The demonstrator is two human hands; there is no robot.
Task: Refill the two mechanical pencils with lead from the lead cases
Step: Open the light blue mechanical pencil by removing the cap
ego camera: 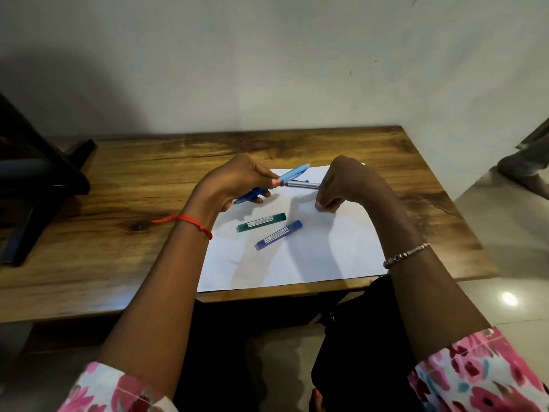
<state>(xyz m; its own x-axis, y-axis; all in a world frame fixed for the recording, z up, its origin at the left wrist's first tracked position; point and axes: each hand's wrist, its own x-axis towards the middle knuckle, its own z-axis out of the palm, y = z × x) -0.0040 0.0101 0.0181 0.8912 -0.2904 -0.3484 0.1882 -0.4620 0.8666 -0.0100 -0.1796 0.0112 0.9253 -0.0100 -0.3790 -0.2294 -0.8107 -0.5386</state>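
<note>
1. On the wooden table lies one white sheet of paper. On and above it are two mechanical pencils and two lead cases.
2. Of the pencils, one is a light blue pencil held above the far left part of the sheet. The other is a silver-and-purple pencil lying flat on the far part of the sheet, between the two hands.
3. Of the cases, the green case and the blue case lie near the middle of the sheet, both slanted. The green one is farther and to the left, the blue one nearer and to the right. They lie close but apart, and no finger touches either.
4. The left hand grasps the light blue pencil. Thumb and forefinger pinch the barrel and the other fingers curl under its nearer end. The pencil juts out to the far right past the fingertips.
5. The right hand is bent at the wrist with its back upward and its fingers curled down toward the paper. Whether they pinch anything small cannot be told. The flat pencil's right end lies just beside this hand.
6. Both forearms reach in from the near edge. A red thread is on the left wrist and a beaded bracelet on the right.
</note>
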